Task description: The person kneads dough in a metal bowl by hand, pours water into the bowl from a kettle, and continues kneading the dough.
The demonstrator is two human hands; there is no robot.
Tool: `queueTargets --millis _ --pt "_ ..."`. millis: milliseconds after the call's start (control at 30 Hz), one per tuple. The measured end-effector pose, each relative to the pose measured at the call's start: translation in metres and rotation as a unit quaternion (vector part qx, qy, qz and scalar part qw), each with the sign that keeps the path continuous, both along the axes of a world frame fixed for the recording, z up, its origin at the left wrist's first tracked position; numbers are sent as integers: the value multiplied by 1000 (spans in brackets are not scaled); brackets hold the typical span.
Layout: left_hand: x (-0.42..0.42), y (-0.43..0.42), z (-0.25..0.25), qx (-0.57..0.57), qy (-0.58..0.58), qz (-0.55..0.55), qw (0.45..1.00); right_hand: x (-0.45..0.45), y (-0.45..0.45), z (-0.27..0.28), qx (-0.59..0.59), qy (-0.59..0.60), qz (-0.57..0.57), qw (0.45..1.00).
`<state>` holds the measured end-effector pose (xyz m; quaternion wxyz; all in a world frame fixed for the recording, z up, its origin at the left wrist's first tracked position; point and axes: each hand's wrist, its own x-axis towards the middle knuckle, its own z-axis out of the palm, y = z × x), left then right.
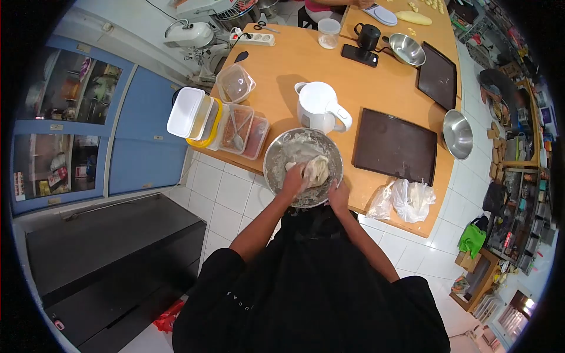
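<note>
A metal bowl (281,147) with floury, dough-smeared walls stands at the near edge of the wooden table. Inside it lies a pale lump of dough (318,170). My left hand (293,181) is in the bowl, its fingers pressed into the left side of the dough. With its fingers closed on the bowl's right rim, my right hand (339,196) holds the bowl from outside. A white electric kettle (318,106) stands just beyond the bowl.
Plastic containers (238,126) stand left of the bowl. Dark trays (395,147), plastic bags (413,200) and a second metal bowl (458,135) are on the right. Farther back are a black phone (359,56), a mug (368,36) and a co-worker's arm (329,2).
</note>
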<state>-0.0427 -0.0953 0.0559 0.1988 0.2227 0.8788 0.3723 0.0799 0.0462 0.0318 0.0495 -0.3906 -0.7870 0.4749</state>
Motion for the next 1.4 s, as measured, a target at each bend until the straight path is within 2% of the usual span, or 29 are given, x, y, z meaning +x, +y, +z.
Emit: queueTargets --millis 67,167,233,267,300,367,400,433,533,600,733,800,900,1000,1100,1300,1400 --pt "-11 11 22 -12 -73 85 994 -1 1 3 12 12 3 1000" --pt "-16 32 13 6 -83 160 984 1 1 3 9 18 6 1000" --pt "-14 42 -9 -36 0 130 991 1 4 4 4 0 23 1000" --pt "-14 47 -22 -56 42 114 991 0 5 3 -35 -4 15 999" --pt "-15 54 -20 -152 27 68 986 -3 6 6 -72 -9 6 997" --pt "1 60 -16 -184 112 59 975 -3 13 13 -123 -48 -6 991" --pt "8 62 -9 -200 154 55 966 -10 15 42 -137 -80 -8 987" --pt "11 63 -10 -201 130 48 970 -17 16 60 -151 -111 -10 982" --pt "11 67 -9 -209 79 25 974 -18 21 49 -176 -140 -2 974" --pt "8 66 -6 -220 71 14 973 -13 19 34 -104 -95 9 990" --pt "4 68 -23 -249 103 1 963 -9 17 8 -16 -70 20 997" --pt "0 67 -32 -250 109 -13 962 -8 17 7 -12 -61 15 998" --pt "-6 63 -46 -209 192 -13 959 -10 16 19 -15 -85 27 996" --pt "-15 61 -43 -215 161 -60 961 -12 16 27 -18 -77 28 996" --pt "-24 61 -53 -202 182 -86 958 -12 15 28 -11 -73 30 997" --pt "-47 59 -62 -192 110 -187 957 -13 13 41 -15 -78 22 997" --pt "-45 56 -78 -159 144 -161 963 -9 12 32 -8 -77 26 997"
